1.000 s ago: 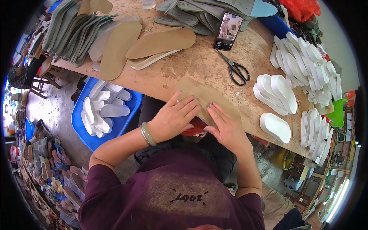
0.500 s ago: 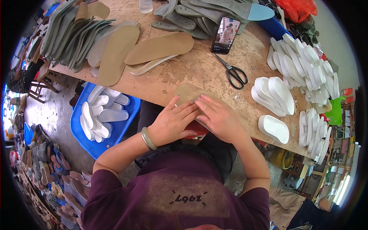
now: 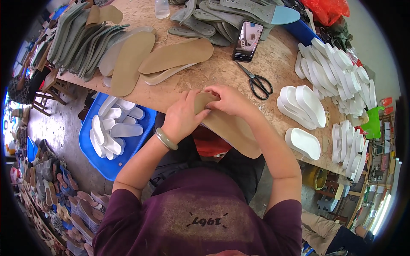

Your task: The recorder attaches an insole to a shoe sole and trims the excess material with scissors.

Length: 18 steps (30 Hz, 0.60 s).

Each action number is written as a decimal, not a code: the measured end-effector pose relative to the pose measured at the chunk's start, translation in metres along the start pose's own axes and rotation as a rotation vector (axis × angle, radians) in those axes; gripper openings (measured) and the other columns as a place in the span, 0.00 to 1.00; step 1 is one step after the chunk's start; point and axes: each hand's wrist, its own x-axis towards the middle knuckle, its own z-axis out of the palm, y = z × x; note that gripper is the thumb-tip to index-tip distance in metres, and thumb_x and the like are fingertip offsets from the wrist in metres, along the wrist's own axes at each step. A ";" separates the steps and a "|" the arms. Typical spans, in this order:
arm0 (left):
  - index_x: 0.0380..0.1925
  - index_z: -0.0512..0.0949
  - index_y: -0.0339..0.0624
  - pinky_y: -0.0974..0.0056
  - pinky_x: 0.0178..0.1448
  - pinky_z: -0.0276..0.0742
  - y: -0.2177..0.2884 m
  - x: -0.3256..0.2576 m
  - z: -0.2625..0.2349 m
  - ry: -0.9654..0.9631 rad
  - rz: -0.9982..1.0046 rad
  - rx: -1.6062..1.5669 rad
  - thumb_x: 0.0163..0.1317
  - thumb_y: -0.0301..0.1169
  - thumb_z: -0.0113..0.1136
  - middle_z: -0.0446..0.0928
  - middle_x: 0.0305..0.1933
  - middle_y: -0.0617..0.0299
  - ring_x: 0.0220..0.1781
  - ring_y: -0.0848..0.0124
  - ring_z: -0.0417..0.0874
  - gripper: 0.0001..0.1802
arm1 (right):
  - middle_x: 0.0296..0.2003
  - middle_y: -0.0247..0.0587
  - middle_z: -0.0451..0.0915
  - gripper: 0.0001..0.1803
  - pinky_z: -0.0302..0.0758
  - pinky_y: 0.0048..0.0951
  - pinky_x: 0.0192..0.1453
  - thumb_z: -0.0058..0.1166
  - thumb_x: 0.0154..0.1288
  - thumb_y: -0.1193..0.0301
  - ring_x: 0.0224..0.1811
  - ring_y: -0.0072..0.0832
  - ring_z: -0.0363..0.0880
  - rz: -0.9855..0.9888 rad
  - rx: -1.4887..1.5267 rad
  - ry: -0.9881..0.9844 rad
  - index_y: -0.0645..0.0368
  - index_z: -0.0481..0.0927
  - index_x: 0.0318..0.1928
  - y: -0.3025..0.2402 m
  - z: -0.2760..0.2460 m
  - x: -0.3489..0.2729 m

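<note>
On my left, a blue tub (image 3: 100, 166) is holding white soles (image 3: 127, 130) below the wooden table (image 3: 279, 57), and nearer the middle the person's left hand (image 3: 184, 112) is curling round the far end of a tan sole piece (image 3: 235, 130), which is slanting over the table's near edge. Bunched close beside it, the right hand (image 3: 228, 100) is pinching that same end; further right, black scissors (image 3: 256, 82) are lying near a single white footbed (image 3: 302, 144).
</note>
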 end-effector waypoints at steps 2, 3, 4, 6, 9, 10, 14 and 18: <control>0.59 0.71 0.42 0.50 0.56 0.78 0.001 0.008 0.003 -0.058 0.029 -0.006 0.58 0.39 0.67 0.76 0.54 0.47 0.54 0.47 0.80 0.30 | 0.43 0.45 0.84 0.25 0.78 0.33 0.49 0.67 0.56 0.71 0.44 0.34 0.82 0.049 0.053 0.088 0.59 0.80 0.56 0.012 0.005 -0.009; 0.59 0.71 0.42 0.50 0.56 0.78 0.000 0.014 0.008 -0.060 0.028 -0.007 0.58 0.39 0.67 0.76 0.54 0.47 0.54 0.47 0.80 0.30 | 0.43 0.45 0.84 0.25 0.78 0.33 0.49 0.67 0.56 0.71 0.44 0.34 0.82 0.051 0.052 0.087 0.59 0.80 0.56 0.014 0.003 -0.014; 0.59 0.71 0.42 0.50 0.56 0.78 -0.004 0.021 0.013 -0.085 0.083 -0.029 0.58 0.39 0.67 0.76 0.54 0.47 0.54 0.48 0.80 0.30 | 0.41 0.44 0.84 0.24 0.78 0.32 0.49 0.67 0.57 0.71 0.42 0.32 0.82 0.122 0.048 0.131 0.59 0.80 0.55 0.014 0.001 -0.020; 0.59 0.72 0.42 0.50 0.56 0.78 -0.005 0.034 0.020 -0.108 0.138 -0.052 0.58 0.39 0.67 0.77 0.54 0.47 0.54 0.48 0.81 0.30 | 0.40 0.43 0.85 0.23 0.78 0.31 0.48 0.67 0.57 0.71 0.40 0.30 0.82 0.193 0.042 0.174 0.60 0.81 0.54 0.018 -0.002 -0.028; 0.57 0.74 0.40 0.51 0.56 0.78 -0.004 0.048 0.023 -0.147 0.122 -0.082 0.58 0.38 0.67 0.78 0.52 0.47 0.54 0.49 0.81 0.28 | 0.40 0.41 0.85 0.21 0.78 0.29 0.47 0.66 0.58 0.72 0.39 0.27 0.83 0.260 0.193 0.233 0.60 0.82 0.53 0.024 -0.004 -0.033; 0.54 0.76 0.39 0.52 0.55 0.77 -0.006 0.049 0.023 -0.192 0.062 -0.142 0.57 0.38 0.68 0.78 0.50 0.47 0.53 0.50 0.81 0.26 | 0.40 0.40 0.85 0.21 0.78 0.29 0.48 0.66 0.58 0.73 0.40 0.27 0.82 0.241 0.189 0.198 0.60 0.81 0.53 0.023 -0.006 -0.032; 0.46 0.81 0.35 0.61 0.45 0.78 -0.011 0.045 0.022 -0.204 -0.007 -0.224 0.55 0.36 0.71 0.78 0.42 0.52 0.40 0.63 0.81 0.22 | 0.41 0.37 0.85 0.22 0.77 0.28 0.49 0.66 0.57 0.75 0.42 0.25 0.82 0.175 0.277 0.106 0.61 0.81 0.54 0.026 -0.009 -0.025; 0.43 0.81 0.36 0.61 0.44 0.78 -0.006 0.040 0.025 -0.144 0.020 -0.210 0.55 0.35 0.71 0.77 0.40 0.53 0.38 0.63 0.80 0.19 | 0.42 0.35 0.85 0.23 0.77 0.27 0.50 0.67 0.55 0.76 0.43 0.23 0.81 0.171 0.443 0.020 0.62 0.80 0.54 0.039 -0.013 -0.018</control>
